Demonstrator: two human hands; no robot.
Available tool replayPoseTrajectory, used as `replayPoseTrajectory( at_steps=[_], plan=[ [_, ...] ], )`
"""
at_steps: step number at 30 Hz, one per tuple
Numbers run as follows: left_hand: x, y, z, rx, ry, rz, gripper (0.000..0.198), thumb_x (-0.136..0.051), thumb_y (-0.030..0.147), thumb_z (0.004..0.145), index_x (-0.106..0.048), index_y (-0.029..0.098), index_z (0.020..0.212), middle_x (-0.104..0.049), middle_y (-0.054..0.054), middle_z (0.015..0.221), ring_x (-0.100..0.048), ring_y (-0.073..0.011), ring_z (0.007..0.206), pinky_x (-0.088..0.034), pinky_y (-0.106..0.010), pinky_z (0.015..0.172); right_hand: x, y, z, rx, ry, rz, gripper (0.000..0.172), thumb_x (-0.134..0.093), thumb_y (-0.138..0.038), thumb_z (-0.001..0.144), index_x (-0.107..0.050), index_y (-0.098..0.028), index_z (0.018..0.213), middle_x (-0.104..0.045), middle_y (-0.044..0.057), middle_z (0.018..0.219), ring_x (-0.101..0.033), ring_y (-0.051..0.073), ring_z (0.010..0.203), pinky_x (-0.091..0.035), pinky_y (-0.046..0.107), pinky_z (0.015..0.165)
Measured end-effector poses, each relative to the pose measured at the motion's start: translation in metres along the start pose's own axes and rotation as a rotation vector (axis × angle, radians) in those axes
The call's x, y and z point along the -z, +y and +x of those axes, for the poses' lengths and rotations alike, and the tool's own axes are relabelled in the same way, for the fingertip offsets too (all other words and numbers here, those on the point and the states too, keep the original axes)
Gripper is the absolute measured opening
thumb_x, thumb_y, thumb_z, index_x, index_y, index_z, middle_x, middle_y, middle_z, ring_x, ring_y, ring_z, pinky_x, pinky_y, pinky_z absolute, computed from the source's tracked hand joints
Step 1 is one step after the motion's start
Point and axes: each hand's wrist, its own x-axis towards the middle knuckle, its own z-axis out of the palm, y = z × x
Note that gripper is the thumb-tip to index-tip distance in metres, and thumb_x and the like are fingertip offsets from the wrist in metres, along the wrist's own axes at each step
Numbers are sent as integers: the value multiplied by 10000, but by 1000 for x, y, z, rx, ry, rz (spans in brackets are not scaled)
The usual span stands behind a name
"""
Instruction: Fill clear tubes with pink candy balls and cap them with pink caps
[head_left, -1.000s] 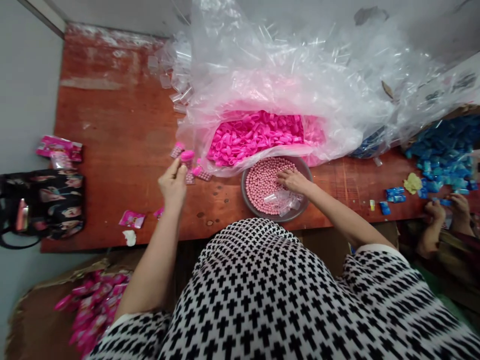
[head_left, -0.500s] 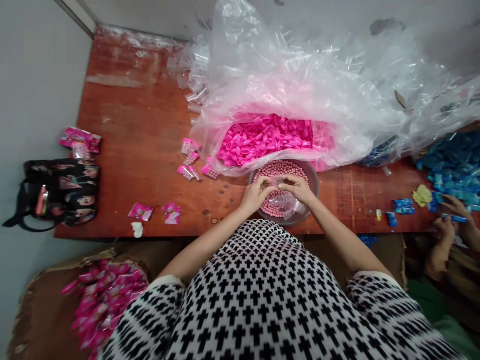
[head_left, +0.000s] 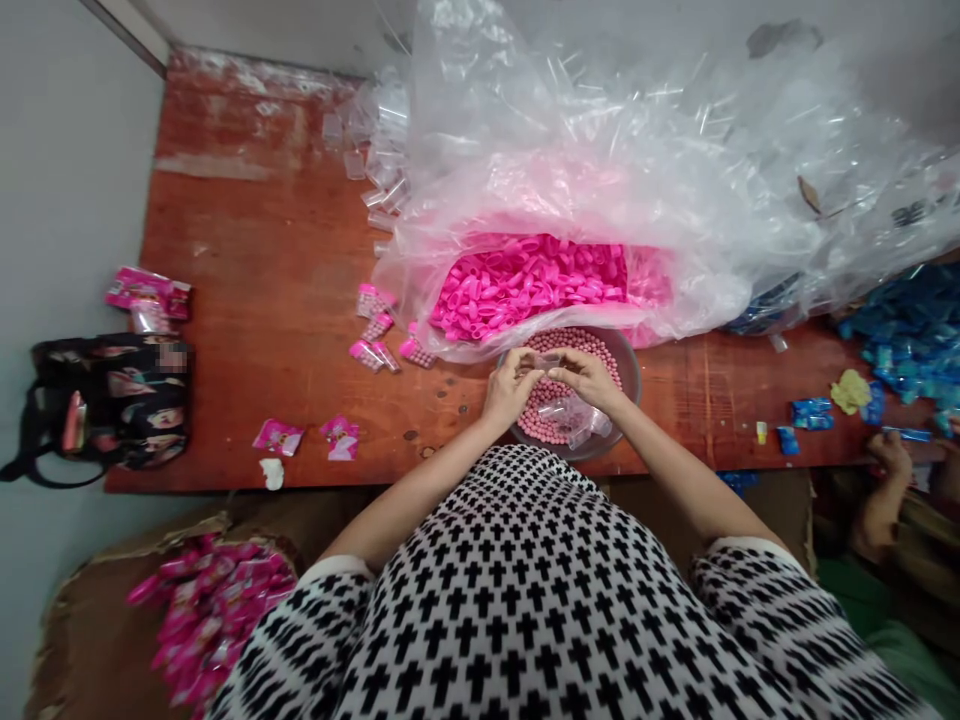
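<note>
My left hand and my right hand meet over a grey bowl of pink beads. Between their fingertips is a small clear plastic container, pinched from both sides; whether anything is inside it I cannot tell. More clear containers lie on the beads, just below my right hand. Right behind the bowl, a large clear plastic bag gapes over a heap of bright pink plastic caps.
Filled bead containers with pink caps lie left of the bag. Pink packets and a patterned black bag are farther left. A carton of pink packets stands below. At right are blue packets and a co-worker's hand.
My hands stay together over the bowl, the clear container still between them. The whole view has shifted slightly. At right, one of the co-worker's hands has moved out of sight.
</note>
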Motion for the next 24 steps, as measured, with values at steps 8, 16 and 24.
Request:
replayPoseTrajectory(
  at_steps=[8, 16, 24],
  plan=[
    [21, -11, 3, 55, 37, 157, 170, -577, 283, 808, -646, 177, 921, -700, -33, 904, -650, -152, 806, -506, -276, 786, -2, 35, 28, -39, -360, -1014, 259, -400, -117, 882, -656, -81, 887, -610, 194, 960, -492, 259, 971, -392, 366, 826],
    [32, -19, 2, -26, 63, 303, 231, -561, 222, 827, -649, 173, 1035, -691, -55, 1004, -639, -169, 916, -500, -296, 847, -35, 55, 17, -120, -281, -470, 154, -497, -159, 837, -601, -136, 948, -633, 58, 926, -562, 149, 836, -439, 264, 774],
    [9, -13, -5, 16, -115, 307, 220, -575, 237, 828, -651, 172, 1023, -700, -48, 976, -650, -180, 886, -509, -300, 824, -24, 19, -10, -194, 2, 323, 291, -686, -366, 696, -597, -201, 919, -642, 8, 889, -605, 161, 830, -490, 306, 772]
  ],
)
